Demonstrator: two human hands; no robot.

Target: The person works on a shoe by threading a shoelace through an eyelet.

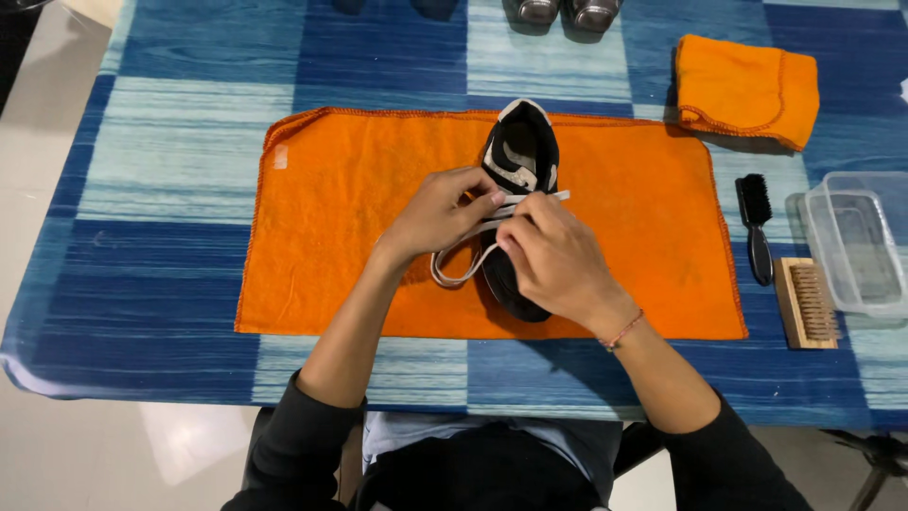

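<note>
A black shoe with a white lining lies on a spread orange cloth, its opening pointing away from me. My left hand and my right hand meet over the middle of the shoe. Both pinch the white shoelace, which loops out to the left of the shoe. One lace end sticks out to the right past my fingers. My right hand hides the toe half of the shoe.
A folded orange cloth lies at the back right. A black brush, a wooden brush and a clear plastic box sit right of the cloth. Two shiny shoe tips show at the far edge. The table has a blue striped cover.
</note>
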